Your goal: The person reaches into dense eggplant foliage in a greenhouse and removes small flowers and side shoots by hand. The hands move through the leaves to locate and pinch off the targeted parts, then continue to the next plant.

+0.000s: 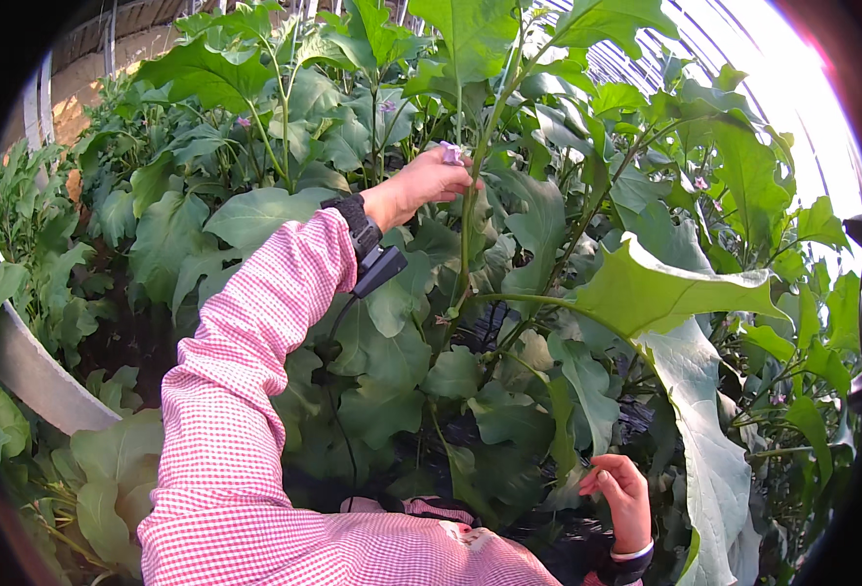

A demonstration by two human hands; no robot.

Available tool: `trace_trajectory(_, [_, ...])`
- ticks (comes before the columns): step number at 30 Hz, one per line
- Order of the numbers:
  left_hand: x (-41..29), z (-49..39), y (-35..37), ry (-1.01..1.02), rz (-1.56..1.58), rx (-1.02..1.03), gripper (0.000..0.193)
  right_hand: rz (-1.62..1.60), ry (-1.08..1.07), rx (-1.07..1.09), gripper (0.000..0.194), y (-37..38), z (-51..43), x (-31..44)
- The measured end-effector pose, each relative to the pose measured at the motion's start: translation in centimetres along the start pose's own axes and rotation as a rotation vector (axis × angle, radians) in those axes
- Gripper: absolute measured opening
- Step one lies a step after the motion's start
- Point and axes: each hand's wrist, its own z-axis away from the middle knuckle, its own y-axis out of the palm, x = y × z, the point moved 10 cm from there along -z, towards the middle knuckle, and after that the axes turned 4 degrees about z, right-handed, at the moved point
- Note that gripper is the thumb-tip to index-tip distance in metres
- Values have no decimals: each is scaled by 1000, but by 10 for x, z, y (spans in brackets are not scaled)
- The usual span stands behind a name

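My left hand (431,182) reaches up to a tall green eggplant stem (466,227), and its fingers curl behind it. A pale purple eggplant flower (451,153) shows at the top of that hand, by the index finger. Low on the right is my right hand (623,498), its fingers bent and the thumb close to them. Just above its fingertips hangs a narrow eggplant leaf (588,395); whether anything small is pinched there cannot be made out. A large pale leaf (709,432) droops beside this hand on a long stalk.
Dense eggplant plants (167,234) with broad leaves surround me. A curved pale band (43,373) runs along the left. Dark plastic film (636,417) shows between the leaves. A black device (378,271) on my left wrist trails a cable. Greenhouse ribs (731,44) arch at the upper right.
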Motion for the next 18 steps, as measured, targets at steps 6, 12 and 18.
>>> trace_trajectory(6, [4, 1, 10, 49, 6, -20, 38, 365, -67, 556, 30, 108, -18, 36])
trace_trajectory(12, [8, 3, 2, 79, 70, -19, 47, 509, -588, 561, 31, 182, -65, 142])
trace_trajectory(18, [11, -1, -3, 21, 168, 63, 49, 426, -900, 66, 40, 191, -135, 223])
